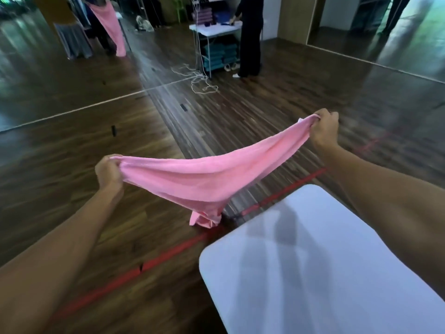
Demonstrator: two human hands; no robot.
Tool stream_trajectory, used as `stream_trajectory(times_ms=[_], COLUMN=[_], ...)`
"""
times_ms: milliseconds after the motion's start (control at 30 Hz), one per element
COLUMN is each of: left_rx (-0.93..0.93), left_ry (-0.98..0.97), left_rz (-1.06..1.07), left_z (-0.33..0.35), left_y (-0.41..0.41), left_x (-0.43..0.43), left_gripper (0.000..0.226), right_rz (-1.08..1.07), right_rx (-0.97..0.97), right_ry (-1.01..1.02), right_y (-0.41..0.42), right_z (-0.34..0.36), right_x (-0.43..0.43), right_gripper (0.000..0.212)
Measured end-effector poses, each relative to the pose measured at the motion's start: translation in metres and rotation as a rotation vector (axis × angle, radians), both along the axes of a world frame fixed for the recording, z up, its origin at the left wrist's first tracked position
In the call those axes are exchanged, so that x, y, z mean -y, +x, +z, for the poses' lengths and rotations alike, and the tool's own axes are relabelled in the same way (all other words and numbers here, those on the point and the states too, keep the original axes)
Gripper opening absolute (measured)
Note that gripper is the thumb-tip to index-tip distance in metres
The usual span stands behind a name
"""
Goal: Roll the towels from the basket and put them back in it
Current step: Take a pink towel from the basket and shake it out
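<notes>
A pink towel (pixel 207 174) hangs stretched in the air between my two hands, above the dark wooden floor. My left hand (pixel 108 173) grips one bunched end at the left. My right hand (pixel 323 131) grips the other end, higher and farther away at the right. The towel's middle sags and its lowest corner dangles just past the far left corner of the white table (pixel 313 273). No basket is in view.
The white table fills the lower right. Red tape lines (pixel 154 261) cross the floor beside it. Farther off, a person in black (pixel 250 34) stands at a second white table (pixel 214 30) with stacked towels; loose cables (pixel 199 80) lie on the floor. Mirrors line the walls.
</notes>
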State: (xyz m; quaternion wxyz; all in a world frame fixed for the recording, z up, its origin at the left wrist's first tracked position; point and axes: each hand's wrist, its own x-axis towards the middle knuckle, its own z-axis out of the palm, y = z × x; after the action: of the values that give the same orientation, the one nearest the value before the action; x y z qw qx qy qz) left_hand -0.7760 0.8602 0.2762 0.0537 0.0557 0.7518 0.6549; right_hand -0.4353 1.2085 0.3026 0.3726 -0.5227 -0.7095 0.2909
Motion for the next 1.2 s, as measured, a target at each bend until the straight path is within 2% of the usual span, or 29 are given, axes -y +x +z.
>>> stream_trajectory(times_ms=[100,200,333,400,467,500,567,633,667,700,767,833,867,933,1000,1067,1100,1133,1200], left_rx=[0.077,0.237,0.483,0.571,0.581,0.593,0.612,0.501,0.402,0.312,0.224,0.090,0.038,0.003,-0.173,-0.400,-0.443,-0.450,-0.446], left_ry=[-0.009,-0.050,-0.135,-0.193,-0.274,-0.349,-0.478,-0.607,-0.679,-0.740,-0.831,-0.973,-1.029,-1.076,-1.142,-1.179,-1.160,-1.130,-1.075], left_rz=[-0.022,-0.067,-0.133,-0.196,-0.266,-0.304,-0.404,-0.546,-0.613,-0.638,-0.629,-0.689,-0.703,-0.651,-0.570,-0.518,-0.514,-0.526,-0.567], left_z=[-0.034,-0.082,-0.140,-0.165,-0.193,-0.208,-0.221,-0.233,-0.240,-0.245,-0.251,-0.259,-0.260,-0.258,-0.259,-0.266,-0.269,-0.274,-0.284], left_y=[0.042,0.092,0.165,0.204,0.236,0.251,0.273,0.291,0.298,0.305,0.318,0.328,0.333,0.341,0.345,0.344,0.343,0.339,0.333], left_x=[0.009,0.028,0.057,0.069,0.078,0.083,0.087,0.085,0.083,0.080,0.076,0.074,0.072,0.066,0.060,0.057,0.054,0.053,0.050], left_gripper=[0.029,0.038,0.032,0.041,0.050,0.048,0.030,0.016,0.017,0.020,0.008,0.019,0.023,0.027,0.030,0.030,0.031,0.032,0.036], right_rz=[-0.051,-0.065,-0.007,0.027,0.015,0.010,0.007,0.045,0.065,0.083,0.113,0.094,0.059,-0.019,-0.041,0.008,0.028,0.054,0.173], right_rx=[0.029,0.128,0.454,0.609,0.720,0.770,0.872,0.948,0.963,0.995,1.051,1.083,1.093,1.130,1.232,1.360,1.387,1.369,1.189], right_ry=[-0.063,-0.148,-0.203,-0.212,-0.234,-0.255,-0.258,-0.241,-0.236,-0.237,-0.225,-0.188,-0.176,-0.203,-0.254,-0.276,-0.267,-0.227,-0.103], right_y=[0.052,0.112,0.196,0.237,0.273,0.290,0.314,0.326,0.329,0.329,0.326,0.323,0.322,0.316,0.306,0.295,0.290,0.286,0.275], right_z=[-0.036,-0.081,-0.152,-0.183,-0.210,-0.223,-0.244,-0.262,-0.270,-0.274,-0.281,-0.285,-0.285,-0.283,-0.278,-0.275,-0.275,-0.275,-0.278], right_x=[-0.004,-0.002,0.003,0.011,0.016,0.020,0.028,0.036,0.039,0.042,0.047,0.049,0.049,0.047,0.043,0.036,0.032,0.029,0.023], right_gripper=[0.027,0.031,0.027,0.020,0.021,0.022,0.023,0.021,0.022,0.023,0.027,0.032,0.038,0.063,0.082,0.077,0.073,0.068,0.057])
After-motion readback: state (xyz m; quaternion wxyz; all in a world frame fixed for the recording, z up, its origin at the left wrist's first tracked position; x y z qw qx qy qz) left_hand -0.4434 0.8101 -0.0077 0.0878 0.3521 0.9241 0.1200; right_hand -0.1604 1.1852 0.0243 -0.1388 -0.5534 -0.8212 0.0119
